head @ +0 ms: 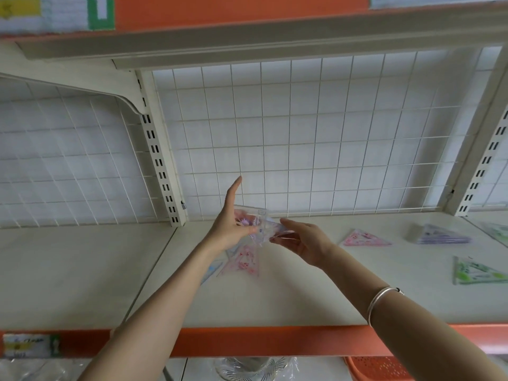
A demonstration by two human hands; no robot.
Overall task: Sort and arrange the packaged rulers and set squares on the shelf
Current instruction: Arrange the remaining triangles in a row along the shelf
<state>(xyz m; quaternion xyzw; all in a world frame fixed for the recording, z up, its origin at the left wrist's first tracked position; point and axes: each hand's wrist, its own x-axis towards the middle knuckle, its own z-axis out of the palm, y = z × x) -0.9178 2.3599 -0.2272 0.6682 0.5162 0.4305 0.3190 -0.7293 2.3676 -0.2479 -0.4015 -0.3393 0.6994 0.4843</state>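
Both hands hold one clear packet above the white shelf.
The left hand [230,224] has its fingers straight and pointing up, with the thumb apparently pressing the clear packet [261,227] against the palm; blur makes this contact uncertain. The right hand [303,240] pinches the packet's right end between thumb and curled fingers, and a bracelet [382,300] sits on that wrist. The packet, pink-patterned, hangs in the air near the wire grid [302,133]. On the shelf [302,303] lie a pink packet [243,262] directly below, then a pink triangle [366,238], a purple triangle [439,234] and a green triangle [478,273] to the right, well apart.
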